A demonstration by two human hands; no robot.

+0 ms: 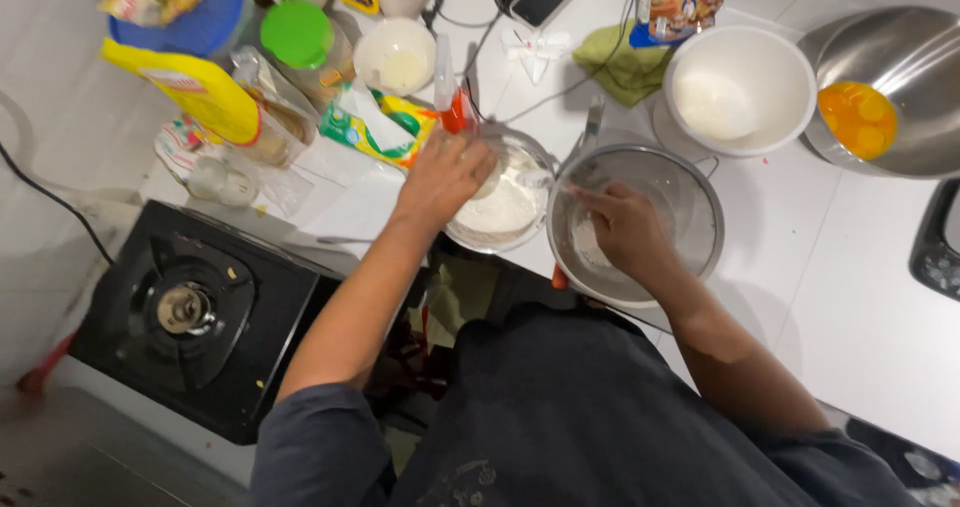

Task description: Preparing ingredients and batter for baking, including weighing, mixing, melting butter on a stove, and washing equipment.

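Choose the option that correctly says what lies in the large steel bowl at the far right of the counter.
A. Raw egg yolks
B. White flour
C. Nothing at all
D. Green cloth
A: the steel bowl holds several orange-yellow egg yolks pooled against its left side, while the white powder sits in the white bowl beside it.

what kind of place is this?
Most likely a home kitchen, with baking prep on a white tiled surface. Cues: a single-burner gas stove, a steel bowl holding egg yolks, and a metal sieve that the right hand reaches into.
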